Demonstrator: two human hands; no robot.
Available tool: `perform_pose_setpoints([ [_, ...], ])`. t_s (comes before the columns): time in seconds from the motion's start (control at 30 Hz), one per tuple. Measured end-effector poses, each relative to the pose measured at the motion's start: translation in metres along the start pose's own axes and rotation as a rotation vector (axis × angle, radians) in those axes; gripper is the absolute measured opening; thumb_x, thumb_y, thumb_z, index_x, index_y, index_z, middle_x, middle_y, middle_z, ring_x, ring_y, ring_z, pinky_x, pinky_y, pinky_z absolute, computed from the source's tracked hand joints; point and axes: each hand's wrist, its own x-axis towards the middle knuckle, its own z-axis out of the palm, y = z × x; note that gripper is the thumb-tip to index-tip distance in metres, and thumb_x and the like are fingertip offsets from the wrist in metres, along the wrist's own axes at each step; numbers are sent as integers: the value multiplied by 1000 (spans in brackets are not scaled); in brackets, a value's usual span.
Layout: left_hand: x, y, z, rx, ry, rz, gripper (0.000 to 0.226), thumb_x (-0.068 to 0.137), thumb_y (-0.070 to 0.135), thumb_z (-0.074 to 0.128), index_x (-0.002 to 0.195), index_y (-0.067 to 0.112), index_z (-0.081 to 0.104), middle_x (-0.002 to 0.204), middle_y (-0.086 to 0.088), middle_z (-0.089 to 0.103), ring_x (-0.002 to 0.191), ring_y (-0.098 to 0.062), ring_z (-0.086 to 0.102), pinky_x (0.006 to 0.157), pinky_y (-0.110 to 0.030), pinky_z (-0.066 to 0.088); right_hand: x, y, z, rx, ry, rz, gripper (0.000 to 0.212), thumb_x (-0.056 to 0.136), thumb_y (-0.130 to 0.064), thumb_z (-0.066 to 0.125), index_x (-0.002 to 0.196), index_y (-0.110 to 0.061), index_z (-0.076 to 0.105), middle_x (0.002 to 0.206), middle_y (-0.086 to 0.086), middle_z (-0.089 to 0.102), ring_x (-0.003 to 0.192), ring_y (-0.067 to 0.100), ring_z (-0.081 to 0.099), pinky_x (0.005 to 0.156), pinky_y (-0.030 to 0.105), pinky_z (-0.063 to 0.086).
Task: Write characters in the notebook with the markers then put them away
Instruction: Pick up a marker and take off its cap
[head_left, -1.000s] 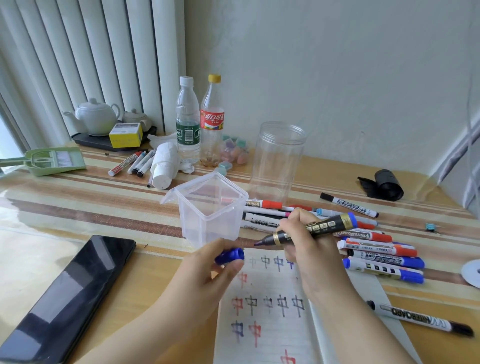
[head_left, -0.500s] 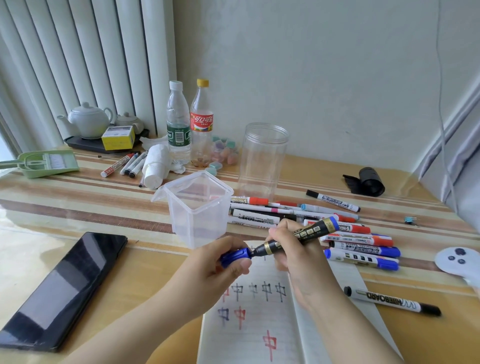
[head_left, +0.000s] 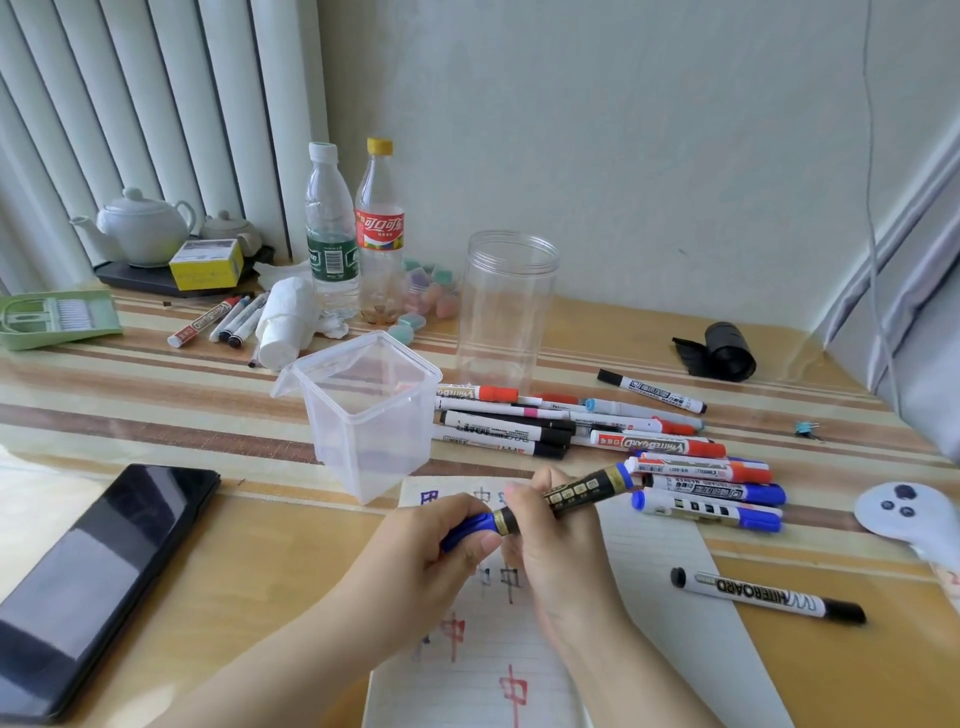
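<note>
My right hand (head_left: 558, 558) grips a black-and-gold marker (head_left: 576, 491) by its barrel, above the open notebook (head_left: 649, 587). My left hand (head_left: 426, 551) pinches the marker's blue cap (head_left: 467, 530), which sits over the marker's tip. The notebook page shows red, blue and black characters, partly hidden by both hands. A clear square plastic container (head_left: 371, 410) stands empty just beyond the notebook. A pile of several whiteboard markers (head_left: 649, 447) lies to its right, and one black marker (head_left: 769, 597) rests on the notebook's right side.
A black phone (head_left: 93, 582) lies at the left. A tall clear jar (head_left: 506, 306), two bottles (head_left: 353, 234), a tissue roll (head_left: 288, 319), more markers (head_left: 223, 322), a teapot tray and a green dustpan stand farther back. A black roll (head_left: 724, 351) and a white controller (head_left: 904, 512) are at the right.
My left hand brought the blue cap to the marker's tip and the cap now covers it. The view shifted slightly rightward and back from the page.
</note>
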Motion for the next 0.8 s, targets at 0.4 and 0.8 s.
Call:
perform_pose_setpoints([
  [0.4, 14, 1, -24, 14, 101, -167, 6, 84, 27, 64, 88, 26, 60, 63, 8, 65, 59, -6, 58, 56, -16, 45, -4, -20, -1, -358, -153, 122, 42, 75, -55, 61, 77, -13, 60, 52, -3, 59, 40, 4, 46, 46, 21, 38],
  [0.8, 49, 36, -23, -121, 341, -59, 23, 78, 37, 66, 96, 31, 54, 78, 9, 60, 63, -3, 53, 56, -12, 41, 32, -80, -13, -983, -86, -584, 10, 81, -18, 69, 89, -21, 65, 78, -11, 63, 64, 5, 56, 62, 17, 45],
])
